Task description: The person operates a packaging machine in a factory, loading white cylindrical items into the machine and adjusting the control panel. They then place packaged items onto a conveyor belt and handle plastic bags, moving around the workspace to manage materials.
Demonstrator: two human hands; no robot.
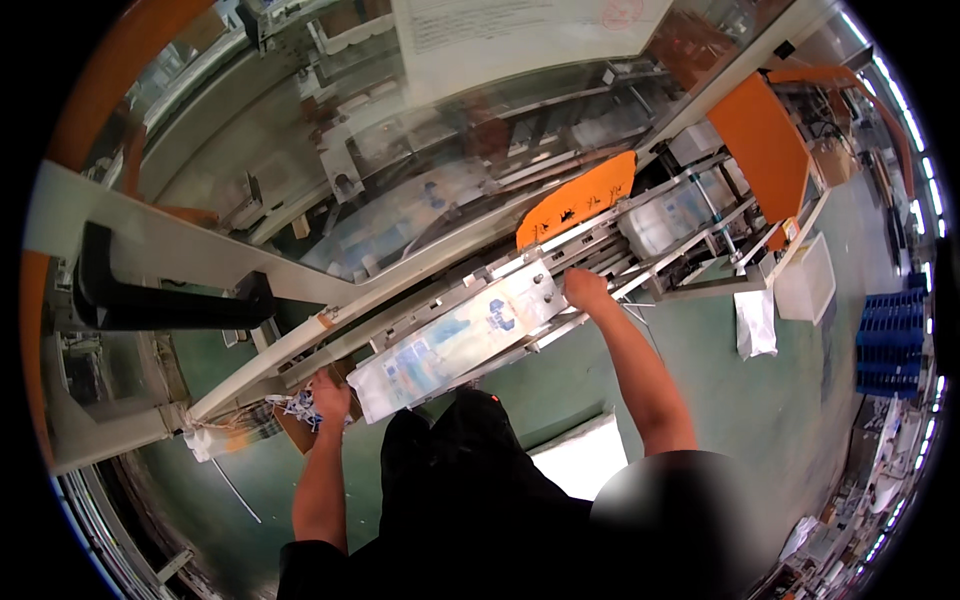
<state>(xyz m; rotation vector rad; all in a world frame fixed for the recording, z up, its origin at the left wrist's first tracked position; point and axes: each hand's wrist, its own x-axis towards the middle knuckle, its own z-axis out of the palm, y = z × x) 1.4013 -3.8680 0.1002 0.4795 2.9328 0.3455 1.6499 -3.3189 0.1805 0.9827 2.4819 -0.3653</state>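
- Left hand grips the near end of a flat stack of clear printed bags on the machine's feed rails.
- Right hand presses its far end, fingers together.
- An orange guard sits just beyond; a cardboard box below.

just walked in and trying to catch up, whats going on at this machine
A person in dark clothes stands at a packaging machine with clear guard panels. A stack of flat white and blue printed bags lies on the machine's slanted metal feed tray. The right hand rests at the upper end of the stack, and the left hand is at its lower end, beside a cardboard box holding scraps. An orange plate sits just above the tray.
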